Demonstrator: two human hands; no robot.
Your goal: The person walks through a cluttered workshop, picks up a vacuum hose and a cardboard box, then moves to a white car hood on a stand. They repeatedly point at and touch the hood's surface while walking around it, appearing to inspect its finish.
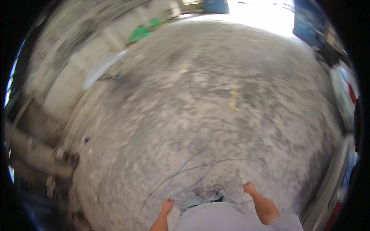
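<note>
My pale shirt (217, 219) is closest, filling the lower edge, with my trousers (191, 201) showing just past its hem. My left hand (167, 205) is out to the left of them, its fingers curled in; my right hand (249, 187) is out to the right, a little farther forward, curled too. The two hands are well apart from each other. I can't tell whether either one is clamped on anything, since both are small and blurred.

The thin, dark cable (192, 168) lies in loose loops on the floor (154, 115), ahead of me and between my hands. One stretch runs close by my left hand, but I can't make out if they touch. A fainter curve swings round toward my right.

Farther ahead, a yellow strip (234, 99) is on the floor. Over to my left there's a pale sheet (103, 69) by the wall (63, 86), and beyond it a green heap (139, 33). A blue door (309, 22) stands beside the bright opening (262, 17) at the far end.
</note>
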